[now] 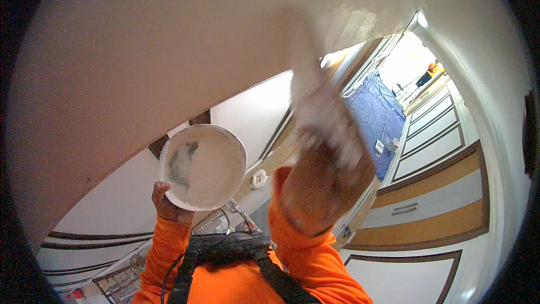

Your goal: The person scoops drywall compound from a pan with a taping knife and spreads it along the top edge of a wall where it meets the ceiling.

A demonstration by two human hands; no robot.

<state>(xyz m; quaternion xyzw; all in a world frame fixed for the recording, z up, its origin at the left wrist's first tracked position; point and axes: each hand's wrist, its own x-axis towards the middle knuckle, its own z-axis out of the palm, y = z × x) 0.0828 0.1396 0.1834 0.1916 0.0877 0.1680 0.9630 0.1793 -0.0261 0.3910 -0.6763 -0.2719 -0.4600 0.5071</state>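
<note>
My left hand is closed on the rim of a round white bowl, with the thumb over its edge. Pale, creamy filler covers most of the inside, with a grey patch on one side. My right hand is raised and smeared by motion, its fingers closed round a pale, flat tool that looks like a putty knife. The blurred tip of this tool lies against or close to the large pale overhead surface. Beside it a shiny, uneven patch shows on that surface.
Far below, a blue sheet covers part of the floor, with small items on it. A person in orange is at the far right. Panelled walls with dark trim line the right side. A curved white edge runs beside me.
</note>
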